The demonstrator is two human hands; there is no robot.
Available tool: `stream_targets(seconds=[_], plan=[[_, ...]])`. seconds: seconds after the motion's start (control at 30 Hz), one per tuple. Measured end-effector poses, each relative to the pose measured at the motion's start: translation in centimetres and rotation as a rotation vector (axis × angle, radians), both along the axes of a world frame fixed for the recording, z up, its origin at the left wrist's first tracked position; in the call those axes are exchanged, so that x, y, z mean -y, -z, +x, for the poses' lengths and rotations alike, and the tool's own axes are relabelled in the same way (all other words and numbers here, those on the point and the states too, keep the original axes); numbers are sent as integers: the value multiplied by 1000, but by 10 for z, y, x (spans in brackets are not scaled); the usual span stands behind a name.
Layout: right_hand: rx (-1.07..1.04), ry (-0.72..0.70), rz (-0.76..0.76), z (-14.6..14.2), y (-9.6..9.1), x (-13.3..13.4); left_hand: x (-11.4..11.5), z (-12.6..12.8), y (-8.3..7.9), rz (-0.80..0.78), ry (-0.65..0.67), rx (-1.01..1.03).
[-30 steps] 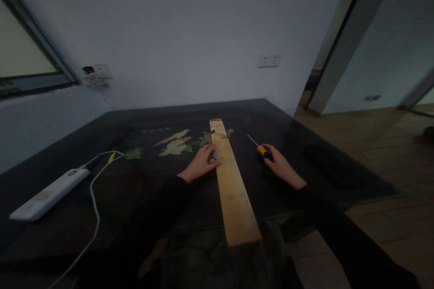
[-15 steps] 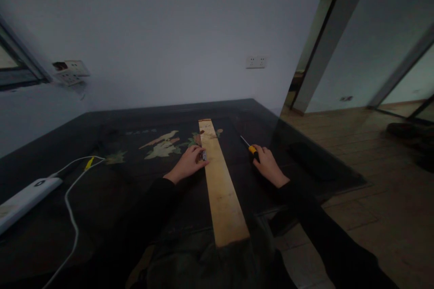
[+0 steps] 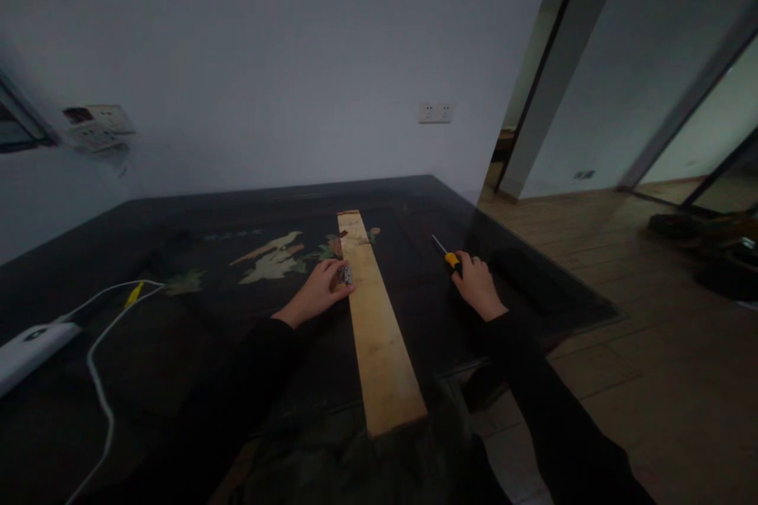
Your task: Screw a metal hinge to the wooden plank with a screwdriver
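A long, pale wooden board [image 3: 384,339] lies lengthwise on the dark table, its near end at the table's front edge by my lap. At its left edge, my left hand [image 3: 318,292] is closed with thumb and fingers around a small metal piece with holes [image 3: 347,275], whose exact kind I cannot make out. To the right of the board, my right hand [image 3: 478,288] is wrapped around the yellow and black handle of a screwdriver [image 3: 453,260]. The screwdriver's shaft points away to the upper left, apart from the board.
The dark table [image 3: 237,363] has a bird and flower picture [image 3: 269,264] on its top. At the left lies a white power strip [image 3: 39,351] with a white cable [image 3: 100,394] bearing a yellow tag [image 3: 134,294]. Behind the table stands a wall with a socket [image 3: 435,113].
My right hand has moved right with the screwdriver, farther from the board. My left hand stays at the board's left edge with the metal piece. The whole view has shifted slightly right.
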State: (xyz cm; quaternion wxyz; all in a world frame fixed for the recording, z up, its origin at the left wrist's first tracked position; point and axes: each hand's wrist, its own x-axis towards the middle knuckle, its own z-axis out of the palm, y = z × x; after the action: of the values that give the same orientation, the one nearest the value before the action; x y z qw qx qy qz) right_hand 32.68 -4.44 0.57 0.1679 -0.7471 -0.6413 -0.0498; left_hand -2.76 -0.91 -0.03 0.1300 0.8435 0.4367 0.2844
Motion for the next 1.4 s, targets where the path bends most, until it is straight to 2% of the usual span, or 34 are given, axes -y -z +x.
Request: stream_targets(seconds=[0.1, 0.2, 0.3, 0.33, 0.43, 0.47, 0.5, 0.57, 0.63, 0.8, 0.97, 1.1, 1.27, 1.4], plan=[[28, 14, 8, -1, -5, 6, 0, -5, -2, -15, 10, 8], [20, 20, 110, -7, -17, 10, 0, -11, -2, -36, 26, 19], [-259, -178, 181, -31, -36, 7, -1, -14, -1, -54, 51, 21], [-416, -302, 144, -44, -42, 5, -1, -15, 0, -54, 60, 18], [-648, -561, -15, -94, -54, -8, -3, -16, 4, -39, 73, 15], [-956, -652, -189, -112, -55, -13, -4, -16, 5, -34, 77, 14], [-1067, -677, -259, -128, -56, -19, -4, -16, 5, -31, 81, 14], [-1205, -656, -323, -154, -55, -29, -4, -16, 6, -30, 93, 13], [-1315, -606, -350, -167, -51, -38, -3, -16, 5, -31, 102, 16], [-1551, -551, -419, -170, -41, -48, 0, -15, 2, -27, 92, 17], [-1659, -546, -446, -169, -34, -51, 0, -15, 2, -39, 81, -1], [-1666, -563, -419, -172, -30, -51, -2, -16, 3, -37, 89, -14], [-1573, -600, -372, -175, -29, -46, -4, -20, 2, -41, 95, -32], [-1404, -626, -316, -171, -31, -46, -5, -21, 0, -50, 107, -43]])
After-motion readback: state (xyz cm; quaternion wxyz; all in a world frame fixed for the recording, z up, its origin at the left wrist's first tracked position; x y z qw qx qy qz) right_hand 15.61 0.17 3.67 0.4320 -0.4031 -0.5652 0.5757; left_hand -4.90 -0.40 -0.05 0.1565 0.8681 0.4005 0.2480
